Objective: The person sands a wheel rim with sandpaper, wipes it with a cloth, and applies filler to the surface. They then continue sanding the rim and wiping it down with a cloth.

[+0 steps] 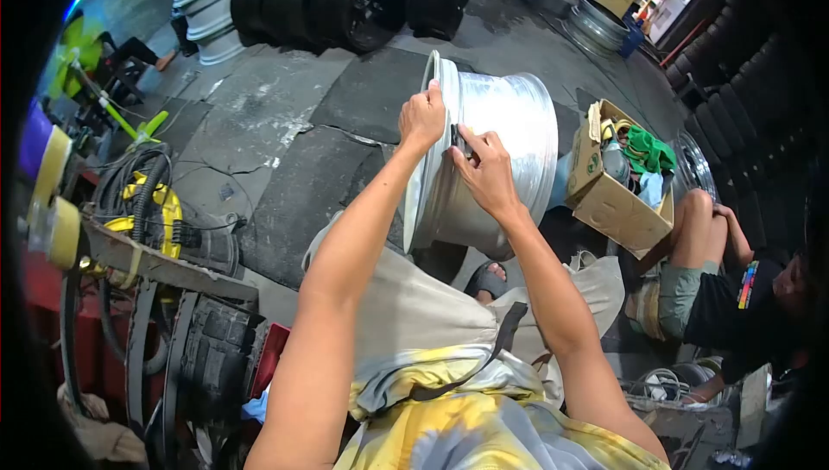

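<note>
A silvery bare-metal wheel rim (509, 116) stands on its side in front of me, its flanged edge toward the left. My left hand (423, 118) is closed round the top of that flange. Just below and to the right, my right hand (484, 166) pinches a small dark piece (455, 135) against the rim, close to the flange. The piece is mostly covered by my fingers, so its kind cannot be made out. The lower part of the rim sits near my lap and sandalled foot (489, 280).
To the right, a cardboard box (617, 215) holds rags. A co-worker (725, 289) sits beyond it. Several black rims (363, 0) line the back, beside stacked silver rims (207, 4). At left stand a machine frame (164, 263) with hoses and a green fan (82, 56).
</note>
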The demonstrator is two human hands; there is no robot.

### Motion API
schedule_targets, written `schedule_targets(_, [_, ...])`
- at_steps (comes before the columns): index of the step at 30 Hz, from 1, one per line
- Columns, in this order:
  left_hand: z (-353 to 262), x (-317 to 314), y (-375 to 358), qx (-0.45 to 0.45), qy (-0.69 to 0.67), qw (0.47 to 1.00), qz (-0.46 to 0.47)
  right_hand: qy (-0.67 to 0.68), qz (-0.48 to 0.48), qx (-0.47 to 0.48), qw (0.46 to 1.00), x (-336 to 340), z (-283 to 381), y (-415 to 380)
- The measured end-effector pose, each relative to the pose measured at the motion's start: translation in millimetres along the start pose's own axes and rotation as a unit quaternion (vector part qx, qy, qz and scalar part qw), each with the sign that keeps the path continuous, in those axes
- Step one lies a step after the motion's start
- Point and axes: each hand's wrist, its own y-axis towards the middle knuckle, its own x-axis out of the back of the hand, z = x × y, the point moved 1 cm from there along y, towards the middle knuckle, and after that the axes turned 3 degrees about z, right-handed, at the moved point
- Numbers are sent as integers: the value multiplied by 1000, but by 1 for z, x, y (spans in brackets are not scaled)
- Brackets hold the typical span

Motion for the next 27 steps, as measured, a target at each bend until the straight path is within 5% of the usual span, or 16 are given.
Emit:
schedule_targets(4, [-5,0,2,8,-16,1000,-4,-121,-40,51,991,-13,-1,11])
schedule_targets(13, [-7,4,0,20,12,1000,13,-106,-64,-62,990,-32,14,16])
schedule_targets(19, [-6,4,-5,7,-9,1000,13,-117,-67,-13,991,-28,2,46])
schedule_targets(27, [-3,2,-6,-3,-12,1000,15,-85,-64,-63,992,-28,8,33])
